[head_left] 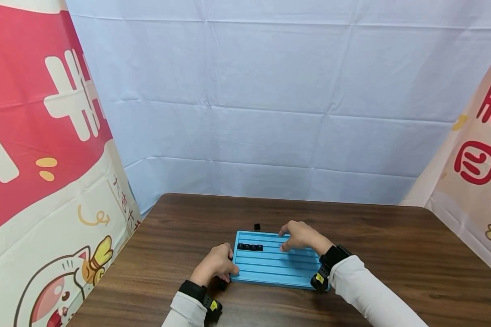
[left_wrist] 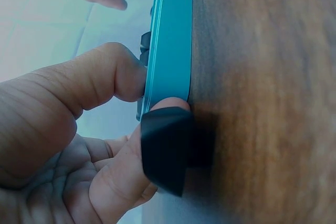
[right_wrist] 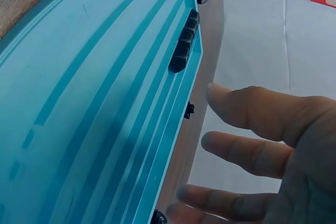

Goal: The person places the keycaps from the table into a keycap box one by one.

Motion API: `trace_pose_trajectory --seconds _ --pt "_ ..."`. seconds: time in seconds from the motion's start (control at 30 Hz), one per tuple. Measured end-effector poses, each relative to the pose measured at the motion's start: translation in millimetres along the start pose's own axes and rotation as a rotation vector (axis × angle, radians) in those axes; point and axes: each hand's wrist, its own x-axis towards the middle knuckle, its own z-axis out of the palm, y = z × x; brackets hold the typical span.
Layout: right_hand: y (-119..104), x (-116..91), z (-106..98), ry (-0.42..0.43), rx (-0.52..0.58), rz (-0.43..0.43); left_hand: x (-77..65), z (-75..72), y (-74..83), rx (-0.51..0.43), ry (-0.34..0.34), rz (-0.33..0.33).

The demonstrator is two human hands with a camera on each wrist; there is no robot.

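A light blue grooved tray (head_left: 276, 268) lies on the table, with a short row of black keycaps (head_left: 250, 247) seated in a groove at its upper left. My left hand (head_left: 218, 262) grips the tray's left edge. In the left wrist view its thumb (left_wrist: 128, 80) presses on the rim, and a fingertip meets the side wall. Right beside that finger is a loose black keycap (left_wrist: 167, 148). Over the tray's far right half hovers my right hand (head_left: 302, 236), fingers spread and slightly bent, holding nothing.
Another black keycap (head_left: 257, 226) lies on the table just past the tray's far edge. The brown wooden table (head_left: 393, 245) extends to both sides. A pale blue cloth (head_left: 266, 100) hangs behind it, and printed cloths flank it.
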Motion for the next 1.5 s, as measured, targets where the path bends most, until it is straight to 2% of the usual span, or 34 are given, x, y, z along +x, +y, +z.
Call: trace_pose_trajectory --seconds 0.3,0.6,1.0,1.5 --pt "8.5 6.7 4.5 0.068 -0.07 0.044 1.2 0.5 -2.7 -0.006 0.003 -0.004" --pt "29.5 19.3 4.6 0.127 -0.043 0.115 1.3 0.4 -1.2 -0.008 0.001 -0.013" --pt "41.1 38.8 -4.1 0.106 -0.005 0.164 -1.4 -1.6 -0.4 -0.031 -0.02 0.026" --pt "50.6 58.8 -6.7 0.089 -0.08 0.284 -1.4 -0.2 -1.5 -0.015 -0.028 0.046"
